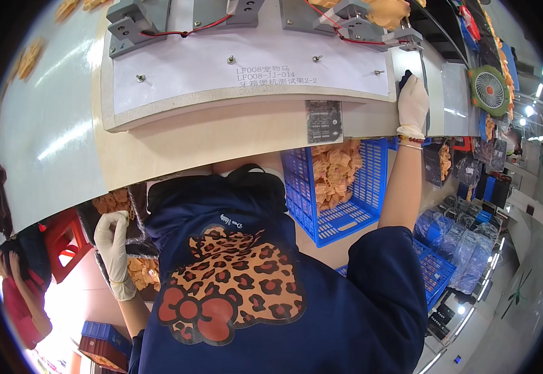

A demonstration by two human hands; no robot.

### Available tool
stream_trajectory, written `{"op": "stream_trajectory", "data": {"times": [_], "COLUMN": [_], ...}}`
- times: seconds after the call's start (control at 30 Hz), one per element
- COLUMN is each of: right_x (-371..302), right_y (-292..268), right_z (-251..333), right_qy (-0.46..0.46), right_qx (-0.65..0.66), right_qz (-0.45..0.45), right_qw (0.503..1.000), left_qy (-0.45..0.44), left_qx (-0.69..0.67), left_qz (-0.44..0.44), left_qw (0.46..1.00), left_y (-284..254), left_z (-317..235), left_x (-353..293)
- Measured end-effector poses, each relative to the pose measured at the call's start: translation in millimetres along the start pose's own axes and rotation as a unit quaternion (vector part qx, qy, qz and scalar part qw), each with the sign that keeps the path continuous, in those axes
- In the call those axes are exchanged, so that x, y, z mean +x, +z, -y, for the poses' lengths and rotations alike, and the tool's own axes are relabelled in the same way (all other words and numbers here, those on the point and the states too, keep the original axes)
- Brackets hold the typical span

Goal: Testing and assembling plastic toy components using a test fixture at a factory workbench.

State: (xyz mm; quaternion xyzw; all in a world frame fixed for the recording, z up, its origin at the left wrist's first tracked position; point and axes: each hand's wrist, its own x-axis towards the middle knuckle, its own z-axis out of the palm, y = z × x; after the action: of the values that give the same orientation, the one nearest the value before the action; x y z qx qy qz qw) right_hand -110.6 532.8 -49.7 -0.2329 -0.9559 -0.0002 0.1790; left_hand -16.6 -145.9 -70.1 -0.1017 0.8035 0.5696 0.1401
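A factory assembly workshop.
A wired fixture board [246, 68] lies on the surface [59, 174], a blue crate [374, 171] holds heaped tan plastic parts [333, 177], bagged goods [471, 258] sit at right, and bright lamps [540, 90] hang beyond.

Bright white light is falling on the table [47, 93], and long shiny streaks [67, 138] are gleaming on its left part. Small ceiling lamps [528, 111] are glowing at the far right. A white patch [72, 287] at the lower left is shining too bright. The paper [178, 71] is looking clear, but straight lines are bending near the round, black edge.
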Motion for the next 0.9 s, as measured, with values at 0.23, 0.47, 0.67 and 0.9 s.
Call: {"op": "stream_trajectory", "data": {"times": [0.23, 0.47, 0.67, 0.9], "right_x": [7.0, 7.6, 6.8, 3.9], "right_y": [4.2, 3.9, 3.9, 1.8], "right_z": [-14.7, -15.3, -15.9, -11.5], "right_qy": [-0.044, -0.066, -0.080, -0.094], "right_qx": [-0.058, -0.063, -0.058, -0.044], "right_qz": [0.011, 0.002, -0.005, -0.014], "right_qw": [0.997, 0.996, 0.995, 0.994], "left_qy": [0.013, 0.021, 0.007, -0.010], "left_qx": [0.003, 0.005, -0.009, -0.004], "left_qz": [0.007, 0.004, 0.006, 0.002], "left_qw": [1.000, 1.000, 1.000, 1.000], "left_y": [-0.8, -0.6, -1.9, -0.6], "left_z": [-8.9, -5.5, 3.9, 5.0], "left_x": [7.6, 6.4, 0.4, 0.0]}}
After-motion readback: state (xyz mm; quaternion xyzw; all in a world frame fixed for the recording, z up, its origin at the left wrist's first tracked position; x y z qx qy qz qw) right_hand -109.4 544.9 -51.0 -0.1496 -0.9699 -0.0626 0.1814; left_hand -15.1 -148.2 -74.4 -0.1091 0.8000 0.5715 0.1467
